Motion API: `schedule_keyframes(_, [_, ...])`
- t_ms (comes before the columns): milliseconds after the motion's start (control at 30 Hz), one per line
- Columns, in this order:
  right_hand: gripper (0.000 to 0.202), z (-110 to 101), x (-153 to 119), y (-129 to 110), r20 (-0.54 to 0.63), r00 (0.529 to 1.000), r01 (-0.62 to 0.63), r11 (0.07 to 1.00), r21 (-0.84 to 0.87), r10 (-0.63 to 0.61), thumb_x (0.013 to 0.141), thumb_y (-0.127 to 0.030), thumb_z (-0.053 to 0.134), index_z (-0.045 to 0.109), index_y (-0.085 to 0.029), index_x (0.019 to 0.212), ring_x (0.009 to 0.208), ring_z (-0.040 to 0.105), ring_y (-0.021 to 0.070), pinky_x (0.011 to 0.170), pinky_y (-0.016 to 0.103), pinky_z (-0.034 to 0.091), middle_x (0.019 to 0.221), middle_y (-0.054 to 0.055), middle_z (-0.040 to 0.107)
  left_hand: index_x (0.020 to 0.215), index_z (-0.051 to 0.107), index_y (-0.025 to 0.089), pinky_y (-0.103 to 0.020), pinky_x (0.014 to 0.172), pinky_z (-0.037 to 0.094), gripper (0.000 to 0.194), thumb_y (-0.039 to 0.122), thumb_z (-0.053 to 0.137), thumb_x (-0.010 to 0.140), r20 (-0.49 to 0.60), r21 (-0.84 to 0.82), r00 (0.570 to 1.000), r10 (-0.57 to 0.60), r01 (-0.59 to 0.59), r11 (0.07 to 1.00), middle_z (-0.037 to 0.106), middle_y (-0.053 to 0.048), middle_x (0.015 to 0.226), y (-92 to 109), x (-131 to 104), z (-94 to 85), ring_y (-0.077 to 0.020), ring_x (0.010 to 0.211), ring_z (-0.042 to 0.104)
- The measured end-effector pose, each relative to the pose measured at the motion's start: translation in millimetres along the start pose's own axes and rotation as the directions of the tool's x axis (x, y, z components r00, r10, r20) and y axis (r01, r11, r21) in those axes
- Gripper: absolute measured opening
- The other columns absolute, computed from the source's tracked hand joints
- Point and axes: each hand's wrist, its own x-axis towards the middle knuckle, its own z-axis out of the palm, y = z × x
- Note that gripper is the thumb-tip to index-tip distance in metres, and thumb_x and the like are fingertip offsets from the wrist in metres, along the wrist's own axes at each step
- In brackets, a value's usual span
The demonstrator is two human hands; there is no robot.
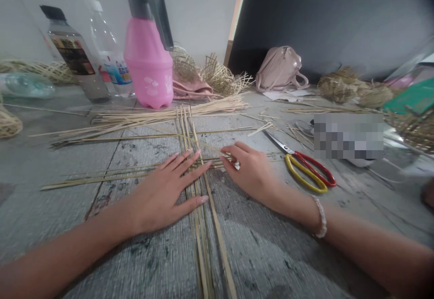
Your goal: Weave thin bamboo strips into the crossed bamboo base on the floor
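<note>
Thin bamboo strips (217, 233) run lengthwise toward me and cross several sideways strips (88, 180) under my hands. Spread flat over the crossing, my left hand (166, 186) presses the strips against the grey surface with its fingers apart. Just right of the crossing, my right hand (252, 168) pinches the end of a thin strip between thumb and fingers. Another sideways strip (152, 137) lies a little farther off. The part of the crossing below my left palm is hidden.
Scissors (308, 168) with red and yellow handles lie right of my right hand. Behind are a bamboo strip pile (142, 118), a pink spray bottle (149, 64), a dark-labelled bottle (76, 57), a clear bottle (113, 59), woven pieces (220, 75) and a pinkish bag (280, 68).
</note>
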Motion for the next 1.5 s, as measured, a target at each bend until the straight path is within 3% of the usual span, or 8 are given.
schedule_keyframes(167, [0.023,-4.3,5.3,9.4,0.019,1.000,0.014,0.988,-0.152,-0.011,0.092,-0.028,0.053,0.070,-0.018,0.104,0.075,0.057,0.0192,0.059,0.029,0.035,0.098,0.010,0.062,0.148,0.039,0.027,-0.051,0.119,0.020,0.066,0.067,0.030,0.096,0.009,0.006,1.000,-0.015,0.015,1.000,0.021,-0.007,0.160,0.9,0.8,0.0,-0.0289,0.147,0.021])
schedule_keyframes(467, [0.012,-8.3,20.9,29.0,0.286,0.942,0.174,0.984,0.025,-0.174,0.092,-0.021,0.058,0.067,-0.016,0.099,0.090,0.061,0.0204,0.078,0.031,0.044,0.103,0.009,0.062,0.150,0.035,0.028,-0.053,0.117,0.022,0.067,0.068,0.029,0.096,0.038,0.007,0.999,-0.026,0.026,1.000,0.019,-0.007,0.160,0.8,1.4,-1.8,-0.0297,0.147,0.021])
schedule_keyframes(633, [0.014,-17.8,23.0,34.4,0.350,0.921,0.219,0.970,-0.106,-0.170,0.093,-0.021,0.055,0.063,-0.017,0.104,0.081,0.063,0.0188,0.068,0.028,0.040,0.102,0.008,0.067,0.151,0.033,0.029,-0.053,0.119,0.017,0.065,0.066,0.030,0.097,0.017,0.017,1.000,0.003,-0.003,1.000,0.019,-0.001,0.160,0.0,0.7,0.4,-0.0287,0.148,0.017])
schedule_keyframes(867, [0.018,-28.5,24.0,29.0,0.430,0.886,0.274,0.944,-0.184,-0.173,0.094,-0.012,0.048,0.058,-0.017,0.108,0.070,0.062,0.0159,0.060,0.026,0.033,0.091,0.005,0.069,0.150,0.035,0.026,-0.049,0.120,0.016,0.064,0.064,0.031,0.098,0.022,0.000,0.999,0.023,-0.023,1.000,0.029,0.000,0.158,-1.0,0.7,0.6,-0.0265,0.146,0.027])
schedule_keyframes(1100, [0.029,-34.1,21.8,36.2,0.468,0.848,0.383,0.899,-0.214,-0.250,0.090,-0.003,0.048,0.053,-0.016,0.115,0.068,0.061,0.0142,0.058,0.026,0.032,0.107,0.008,0.066,0.150,0.034,0.027,-0.050,0.119,0.018,0.064,0.064,0.031,0.098,0.042,0.002,0.999,0.014,-0.014,1.000,0.029,0.001,0.157,0.5,2.7,-1.2,-0.0262,0.146,0.025])
schedule_keyframes(1200, [0.033,-37.8,19.2,35.3,0.485,0.837,0.423,0.863,-0.275,-0.255,0.089,-0.001,0.044,0.049,-0.015,0.118,0.059,0.055,0.0123,0.053,0.027,0.027,0.104,0.008,0.063,0.150,0.034,0.026,-0.050,0.119,0.019,0.064,0.063,0.032,0.098,0.036,-0.001,0.999,0.011,-0.011,1.000,0.029,0.000,0.157,0.7,2.4,-2.1,-0.0270,0.146,0.027])
schedule_keyframes(1333, [0.030,-41.3,17.1,28.4,0.544,0.811,0.455,0.816,-0.356,-0.215,0.086,0.002,0.040,0.049,-0.013,0.110,0.046,0.032,0.0085,0.047,0.028,0.016,0.099,0.007,0.057,0.149,0.036,0.025,-0.049,0.119,0.020,0.063,0.062,0.032,0.098,0.032,0.004,0.999,0.014,-0.014,1.000,0.031,-0.001,0.157,1.5,2.0,-2.9,-0.0269,0.145,0.029])
schedule_keyframes(1500, [0.030,-36.4,17.1,26.6,0.552,0.805,0.489,0.770,-0.409,-0.218,0.083,0.004,0.033,0.050,-0.009,0.104,0.046,0.014,0.0089,0.045,0.029,0.012,0.097,0.009,0.051,0.150,0.035,0.025,-0.052,0.117,0.022,0.064,0.062,0.031,0.098,0.032,0.003,0.999,0.010,-0.011,1.000,0.032,-0.003,0.156,1.7,3.0,-2.1,-0.0280,0.143,0.032])
